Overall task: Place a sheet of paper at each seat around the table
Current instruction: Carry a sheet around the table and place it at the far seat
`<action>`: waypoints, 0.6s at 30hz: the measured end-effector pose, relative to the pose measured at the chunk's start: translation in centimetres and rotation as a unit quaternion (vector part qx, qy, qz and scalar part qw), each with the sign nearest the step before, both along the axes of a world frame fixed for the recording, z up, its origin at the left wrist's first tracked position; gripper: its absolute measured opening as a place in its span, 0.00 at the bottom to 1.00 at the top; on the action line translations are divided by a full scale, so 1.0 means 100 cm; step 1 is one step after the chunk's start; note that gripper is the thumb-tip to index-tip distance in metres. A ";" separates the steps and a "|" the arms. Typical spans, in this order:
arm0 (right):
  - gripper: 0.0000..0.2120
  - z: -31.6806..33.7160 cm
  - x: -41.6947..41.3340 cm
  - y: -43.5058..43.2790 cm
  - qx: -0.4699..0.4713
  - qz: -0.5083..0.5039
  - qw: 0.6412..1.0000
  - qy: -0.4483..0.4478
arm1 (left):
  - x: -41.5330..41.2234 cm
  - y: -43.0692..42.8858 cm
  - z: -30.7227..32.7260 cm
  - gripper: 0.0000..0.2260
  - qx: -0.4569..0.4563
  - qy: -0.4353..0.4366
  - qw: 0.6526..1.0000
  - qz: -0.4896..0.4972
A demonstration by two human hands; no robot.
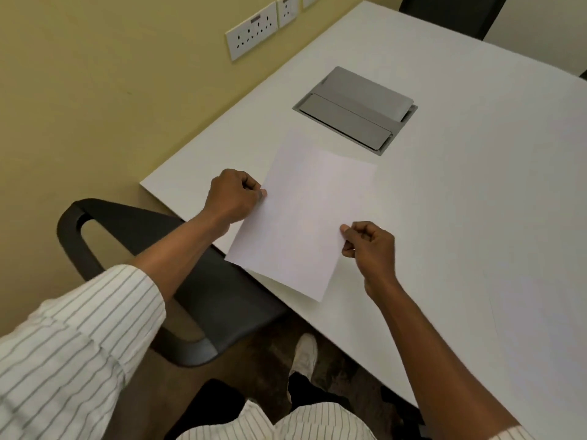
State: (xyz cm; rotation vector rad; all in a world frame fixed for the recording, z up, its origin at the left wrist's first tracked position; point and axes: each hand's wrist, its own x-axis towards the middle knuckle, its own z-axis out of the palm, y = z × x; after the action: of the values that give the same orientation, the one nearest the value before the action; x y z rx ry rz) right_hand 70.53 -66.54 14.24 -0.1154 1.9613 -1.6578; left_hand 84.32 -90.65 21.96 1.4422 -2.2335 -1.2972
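Observation:
A blank white sheet of paper (301,217) lies over the near edge of the white table (476,185), its lower corner overhanging the edge. My left hand (232,195) pinches the sheet's left edge. My right hand (368,246) pinches its right edge between thumb and fingers. A black chair (190,281) is tucked under the table right below the sheet, at the left. Whether the sheet rests flat on the table or is held just above it, I cannot tell.
A grey metal cable hatch (355,106) is set into the tabletop beyond the sheet. Wall sockets (254,33) line the yellow wall at the left. Another dark chair (451,14) stands at the table's far end. My shoe (305,354) shows on the floor.

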 end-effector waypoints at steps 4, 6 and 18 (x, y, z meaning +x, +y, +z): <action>0.07 -0.024 -0.019 -0.031 0.029 0.013 0.999 -0.017 | -0.025 -0.044 -0.023 0.06 -0.011 -0.031 0.999 -0.021; 0.07 -0.037 -0.025 -0.047 0.045 0.022 0.998 -0.024 | -0.034 -0.066 -0.039 0.06 -0.010 -0.046 0.998 -0.031; 0.06 -0.125 -0.002 -0.110 0.168 0.007 0.983 -0.070 | -0.061 -0.135 -0.154 0.06 0.000 -0.117 0.991 -0.066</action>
State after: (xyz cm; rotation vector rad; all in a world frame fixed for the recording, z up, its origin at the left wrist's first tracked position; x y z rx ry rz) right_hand 70.38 -77.50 1.79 0.1126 2.0925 -1.2680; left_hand 78.17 -104.14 6.61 1.5417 -2.5159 -1.2190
